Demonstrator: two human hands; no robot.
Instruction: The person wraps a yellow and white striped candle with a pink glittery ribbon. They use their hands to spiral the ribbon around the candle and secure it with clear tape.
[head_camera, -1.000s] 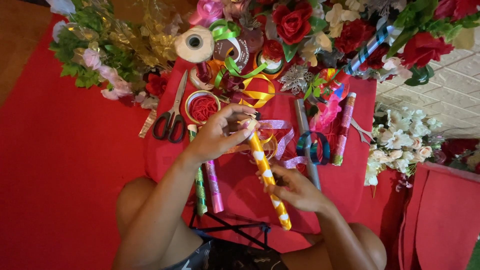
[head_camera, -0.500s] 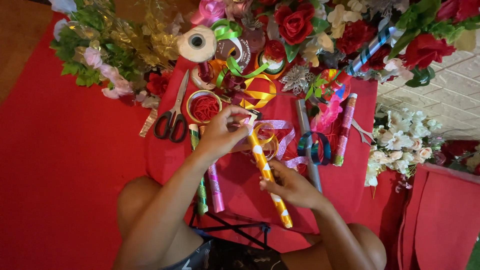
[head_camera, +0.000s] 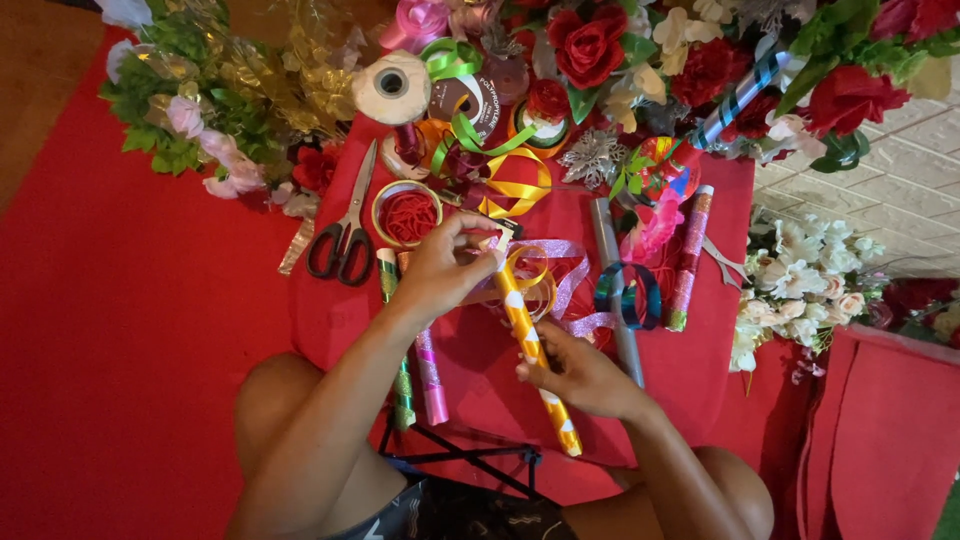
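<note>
Gripping orange patterned roll (head_camera: 533, 350) mid-length: right hand (head_camera: 580, 375) closed around it; left hand (head_camera: 445, 270) pinches its top end.

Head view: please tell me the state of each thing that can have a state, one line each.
Left hand: pinching the top of the stick.
Right hand: gripping the stick's middle.
Orange patterned stick: held, tilted.
Scissors: closed, lying flat.
White string spool: wound, on its side.
Green ribbon: partly unrolled.

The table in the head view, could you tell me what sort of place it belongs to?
Probably a floral craft workspace: artificial roses, ribbon spools and scissors crowd the red-covered table.
</note>
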